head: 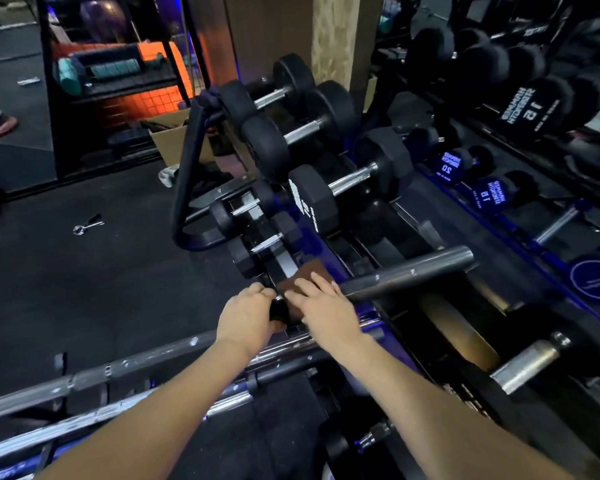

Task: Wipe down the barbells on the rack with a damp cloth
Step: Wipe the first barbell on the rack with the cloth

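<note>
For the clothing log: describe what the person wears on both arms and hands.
Nothing worn shows. The left hand and right hand are bare, with no gloves, rings, watch or bands visible. Both forearms are uncovered down to the frame edge; no sleeves are in view.

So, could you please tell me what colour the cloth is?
Brown; the cloth shows best in the head view, under the right hand.

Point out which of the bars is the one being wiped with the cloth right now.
The dark grey bar running up to the right: the brown cloth lies on it under the right hand, while the left hand grips its black end. The chrome barbells nearer the camera lie untouched.
</note>
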